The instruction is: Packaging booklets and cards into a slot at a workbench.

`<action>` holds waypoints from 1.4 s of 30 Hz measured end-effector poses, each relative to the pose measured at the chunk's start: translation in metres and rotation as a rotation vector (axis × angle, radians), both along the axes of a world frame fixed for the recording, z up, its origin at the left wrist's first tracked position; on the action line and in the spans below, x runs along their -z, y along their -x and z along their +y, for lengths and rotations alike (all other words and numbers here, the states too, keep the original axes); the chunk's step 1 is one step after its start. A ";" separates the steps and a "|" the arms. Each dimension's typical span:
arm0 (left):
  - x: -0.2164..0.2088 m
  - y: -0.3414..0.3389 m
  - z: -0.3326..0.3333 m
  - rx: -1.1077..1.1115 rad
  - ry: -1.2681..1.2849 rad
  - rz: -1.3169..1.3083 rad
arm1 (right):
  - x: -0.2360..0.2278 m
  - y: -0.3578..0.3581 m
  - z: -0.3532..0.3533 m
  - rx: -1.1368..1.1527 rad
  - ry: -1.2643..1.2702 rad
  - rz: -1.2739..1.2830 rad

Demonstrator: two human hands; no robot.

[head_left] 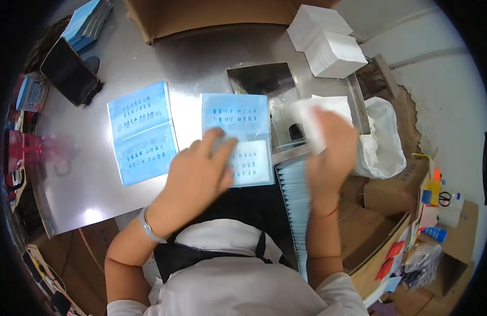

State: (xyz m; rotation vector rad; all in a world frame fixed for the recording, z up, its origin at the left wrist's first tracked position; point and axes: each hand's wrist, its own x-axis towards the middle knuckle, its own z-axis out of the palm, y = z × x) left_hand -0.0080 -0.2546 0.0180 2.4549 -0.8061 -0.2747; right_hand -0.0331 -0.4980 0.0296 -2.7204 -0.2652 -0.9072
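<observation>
My left hand [197, 167] lies over a blue printed plastic bag [234, 111], its bent fingers gripping the film at the bag's middle. The lower half of that bag looks whiter, with a pale folded sheet or pad [254, 163] showing there. To the right, my right hand [333, 145] is closed round a small stack of white paper napkins [310, 124], raised above the metal tray and blurred by motion. A second blue printed bag [143, 134] rests flat on the table, left of my left hand.
Stacks of white napkins [335, 52] stand at the back right. A metal tray [362, 105] sits below them, beside a white sack [383, 142]. Blue bags [293, 195] are piled by my right forearm. A phone [70, 71] leans at the left; a cardboard box [212, 21] stands behind.
</observation>
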 end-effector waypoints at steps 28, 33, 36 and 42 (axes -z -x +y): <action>0.006 -0.010 0.076 -0.549 -0.016 -0.492 | 0.030 -0.017 -0.016 0.290 -0.043 0.043; 0.019 -0.001 0.112 -0.470 -0.356 -0.434 | 0.018 -0.014 -0.025 0.154 -0.068 0.106; 0.008 -0.007 0.072 -0.481 -0.006 -0.488 | 0.016 -0.013 -0.037 0.136 -0.078 0.136; 0.024 0.005 -0.012 -0.032 0.007 -0.365 | 0.007 -0.007 -0.036 0.114 -0.144 0.087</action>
